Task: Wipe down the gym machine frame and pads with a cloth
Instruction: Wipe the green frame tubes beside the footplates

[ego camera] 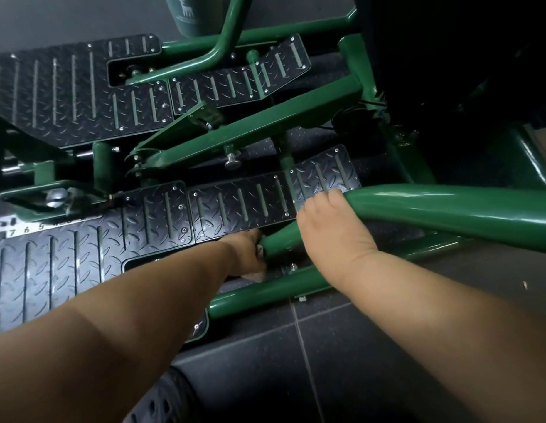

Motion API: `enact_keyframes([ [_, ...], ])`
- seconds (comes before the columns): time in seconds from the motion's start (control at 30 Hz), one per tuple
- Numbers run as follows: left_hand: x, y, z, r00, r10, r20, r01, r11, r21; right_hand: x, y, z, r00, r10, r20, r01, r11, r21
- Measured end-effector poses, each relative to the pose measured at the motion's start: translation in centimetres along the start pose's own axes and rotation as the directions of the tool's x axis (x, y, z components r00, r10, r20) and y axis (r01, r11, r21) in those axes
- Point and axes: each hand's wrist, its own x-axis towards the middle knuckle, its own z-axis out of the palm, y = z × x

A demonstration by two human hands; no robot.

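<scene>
The gym machine has a green tubular frame (448, 209) and black diamond-pattern foot plates (241, 203). My left hand (247, 254) reaches low under the near foot plate and holds a pale cloth (258, 274) against a short green tube (281, 239). Most of the cloth is hidden by the hand. My right hand (329, 230) grips the curved green bar where it bends downward, just right of the left hand.
A second set of black foot plates (67, 96) lies farther back, with green beams (265, 123) and a pin knob (232, 160) between them. A lower green tube (265, 294) runs along the dark tiled floor (342, 361). A numbered scale (27, 230) sits at left.
</scene>
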Motion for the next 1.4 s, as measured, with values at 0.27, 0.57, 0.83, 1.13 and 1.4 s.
enact_keyframes([
  [0.27, -2.1, -10.0, -0.1, 0.94, -0.267, 0.211, 0.244, 0.961, 0.126, 0.3, -0.2, 0.0, 1.0, 0.005, -0.007, -0.004, 0.995, 0.097],
  [0.57, -2.5, -11.0, 1.4, 0.958, -0.253, 0.133, 0.211, 0.94, 0.266, 0.4, -0.5, 0.3, 0.997, 0.01, -0.073, -0.001, 0.993, 0.118],
  [0.83, -1.8, -5.7, 2.2, 0.991, -0.089, -0.099, 0.102, 0.985, 0.139, 0.2, -0.3, -0.3, 0.999, 0.008, -0.049, -0.005, 0.998, 0.07],
  [1.13, 0.1, 3.3, 2.2, 0.968, 0.072, -0.239, -0.093, 0.993, -0.074, 0.2, -0.7, 0.4, 0.999, 0.015, -0.045, -0.011, 0.996, 0.093],
  [1.4, -1.0, -0.9, -0.5, 0.993, -0.119, 0.023, 0.121, 0.954, -0.273, 0.1, -0.5, 0.8, 0.995, -0.003, -0.104, 0.003, 1.0, 0.001],
])
